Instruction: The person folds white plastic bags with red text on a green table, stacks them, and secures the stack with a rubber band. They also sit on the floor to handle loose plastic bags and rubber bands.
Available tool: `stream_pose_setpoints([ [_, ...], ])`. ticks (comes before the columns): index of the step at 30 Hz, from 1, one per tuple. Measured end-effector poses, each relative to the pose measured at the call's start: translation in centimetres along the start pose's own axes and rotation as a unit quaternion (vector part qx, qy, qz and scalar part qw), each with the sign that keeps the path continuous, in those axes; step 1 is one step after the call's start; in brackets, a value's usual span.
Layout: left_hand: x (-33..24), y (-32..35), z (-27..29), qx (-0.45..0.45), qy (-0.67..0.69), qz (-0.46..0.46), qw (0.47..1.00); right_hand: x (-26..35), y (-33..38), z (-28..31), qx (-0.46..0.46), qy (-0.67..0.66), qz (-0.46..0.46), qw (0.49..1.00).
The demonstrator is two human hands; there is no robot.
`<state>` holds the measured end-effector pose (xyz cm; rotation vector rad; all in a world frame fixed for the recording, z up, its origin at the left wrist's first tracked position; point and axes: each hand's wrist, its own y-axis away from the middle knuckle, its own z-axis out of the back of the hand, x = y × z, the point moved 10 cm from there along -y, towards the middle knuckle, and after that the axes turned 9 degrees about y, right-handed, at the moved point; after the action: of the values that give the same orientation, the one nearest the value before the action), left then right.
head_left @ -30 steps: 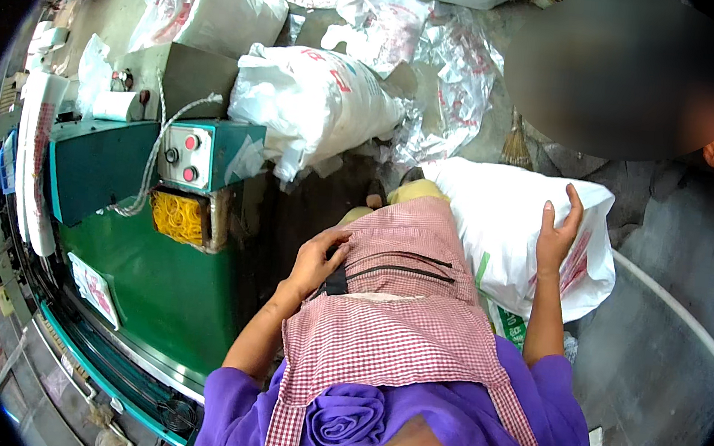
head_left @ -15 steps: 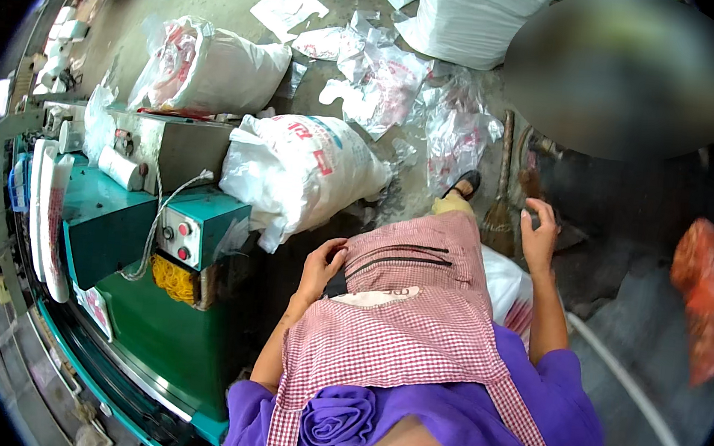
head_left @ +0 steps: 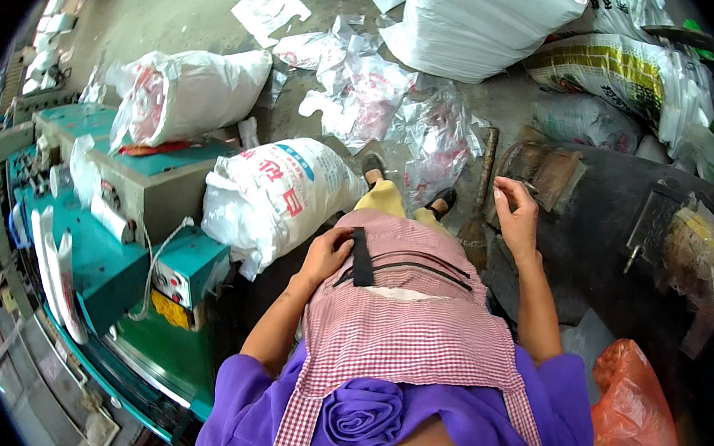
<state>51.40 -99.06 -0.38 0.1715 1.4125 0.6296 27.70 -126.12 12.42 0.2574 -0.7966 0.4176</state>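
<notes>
**Across the red-and-white checked cloth apron (head_left: 411,330), the left hand (head_left: 326,254) meets a flat black fabric-like strip (head_left: 362,260)**

Here at the lap, the strip lies over the front of the apron, and the left hand's curled fingers are right at its edge; whether they pinch it, I cannot tell. Over on the other side, the right hand (head_left: 517,217) is up in the air, fingers loosely bent, nothing visible in its grasp. That strip looks light, limp and hard to break, not especially slippery, and its free upper end seems the best place to grip. The apron should fold just as softly; its side edge offers a hold.

Below, it's a grey concrete floor (head_left: 179,12), crumpled clear plastic sheeting (head_left: 368,104) strewn across it. A stuffed white printed sack (head_left: 287,195) lies ahead of the left hand, a teal metal machine (head_left: 116,273) to the left. Near the right hand stands a brown straw broom (head_left: 474,241); lower right, a translucent orange-red plastic bag (head_left: 635,413).
</notes>
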Motion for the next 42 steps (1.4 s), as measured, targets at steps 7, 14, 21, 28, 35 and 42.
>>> stream_pose_setpoints([
  [7, -1.5, -6.9, 7.9, -0.001, 0.026, 0.029, 0.999, 0.1, -2.9, -3.5, 0.011, -0.006, -0.033, 0.999],
  [14, 4.5, -6.0, 15.3, -0.103, 0.025, 0.078, 0.991, 4.5, -7.0, -9.4, 0.099, 0.005, 0.009, 0.995],
  [21, 7.2, -6.2, 12.2, -0.146, 0.124, 0.113, 0.975, 8.4, -12.5, -14.4, 0.206, 0.026, 0.096, 0.973],
  [28, 11.1, -2.0, 9.6, -0.270, 0.250, 0.215, 0.905, 15.4, -20.4, -16.7, 0.285, 0.064, 0.225, 0.930],
  [35, 5.7, -7.2, 4.6, -0.248, 0.212, 0.208, 0.922, 9.8, -26.0, -11.1, 0.284, 0.122, 0.159, 0.938],
  [42, 5.5, -7.9, 6.2, -0.197, 0.218, 0.186, 0.938, 3.8, -23.3, -9.0, 0.221, 0.079, 0.005, 0.972],
])
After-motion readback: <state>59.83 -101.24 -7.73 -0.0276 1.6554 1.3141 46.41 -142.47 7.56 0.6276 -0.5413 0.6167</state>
